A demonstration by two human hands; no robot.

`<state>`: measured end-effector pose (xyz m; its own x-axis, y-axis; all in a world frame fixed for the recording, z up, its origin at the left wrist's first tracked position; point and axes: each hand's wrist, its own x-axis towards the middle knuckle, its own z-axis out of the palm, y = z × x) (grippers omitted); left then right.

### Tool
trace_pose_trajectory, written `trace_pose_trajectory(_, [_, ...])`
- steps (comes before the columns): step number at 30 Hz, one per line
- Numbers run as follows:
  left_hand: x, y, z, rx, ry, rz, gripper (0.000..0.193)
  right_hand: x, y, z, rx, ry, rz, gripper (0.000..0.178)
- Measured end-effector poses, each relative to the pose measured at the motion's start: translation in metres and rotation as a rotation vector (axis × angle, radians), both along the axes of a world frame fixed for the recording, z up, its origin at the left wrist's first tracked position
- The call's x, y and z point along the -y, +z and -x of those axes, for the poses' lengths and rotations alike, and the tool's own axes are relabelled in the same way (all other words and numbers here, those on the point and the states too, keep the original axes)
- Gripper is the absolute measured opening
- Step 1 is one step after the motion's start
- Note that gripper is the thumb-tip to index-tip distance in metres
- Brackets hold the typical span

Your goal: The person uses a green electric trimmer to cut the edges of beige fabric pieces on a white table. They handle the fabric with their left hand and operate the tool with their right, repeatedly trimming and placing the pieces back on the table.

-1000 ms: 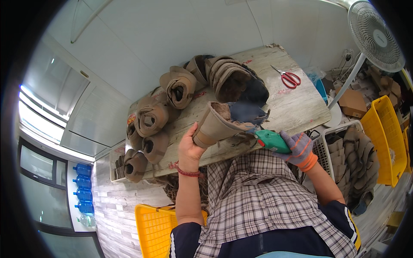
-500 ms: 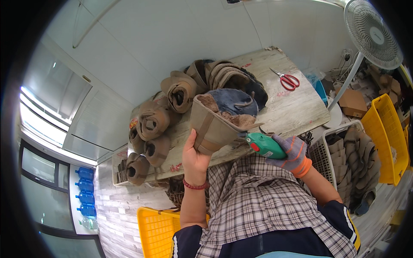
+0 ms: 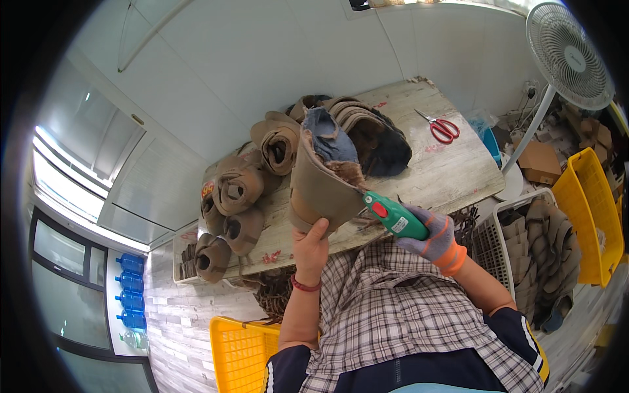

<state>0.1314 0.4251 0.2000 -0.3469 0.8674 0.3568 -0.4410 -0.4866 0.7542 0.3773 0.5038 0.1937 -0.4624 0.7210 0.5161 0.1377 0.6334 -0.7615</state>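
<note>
Since half a second ago the tan suede boot upper with its blue-grey fleecy lining (image 3: 321, 177) has swung from lying across the lap edge to standing nearly upright, its opening now turned toward the wall and its smooth curved outer face toward the person. It is soft, stiffly folded leather, fuzzy at the lining's ragged edge. The green plastic handheld tool with a red button (image 3: 393, 217) has kept close to the upper's lower right edge — its tip touches there, though the contact spot itself is too small to read.

The left hand (image 3: 310, 245), bare and with a red band at the wrist, is raised in front of the chest, its grip pinching the bottom rim of the upper, thumb on the near face. The right hand (image 3: 429, 236), in a grey knit glove with orange trim, has its grip wrapped shut around the tool's handle, forearm angled in from the lower right.

The upper is held just above the near edge of the pale, worn wooden tabletop (image 3: 452, 177). Behind it lie rolled brown suede pieces (image 3: 246, 190) — soft, tube-shaped — and red-handled scissors (image 3: 442, 128) lie well apart to the right.
</note>
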Motion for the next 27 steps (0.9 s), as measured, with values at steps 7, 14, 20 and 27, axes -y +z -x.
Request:
trace_pose_trajectory(7, [-0.001, -0.023, -0.003, -0.525, 0.168, 0.161, 0.038, 0.002, -0.003, 0.011, -0.139, 0.013, 0.186, 0.063])
trace_pose_trajectory(14, [-0.012, -0.023, -0.005, -0.991, 0.296, 0.11, 0.031, 0.007, -0.001, 0.01, -0.168, -0.027, 0.418, 0.06])
trace_pose_trajectory(20, [-0.012, -0.035, -0.004, -1.514, 0.483, -0.086, 0.042, 0.006, 0.006, 0.007, -0.236, -0.047, 0.573, 0.059])
trace_pose_trajectory(27, [-0.003, -0.037, -0.012, -1.64, 0.369, -0.108, 0.047, -0.002, 0.011, 0.005, -0.35, -0.025, 0.622, 0.052])
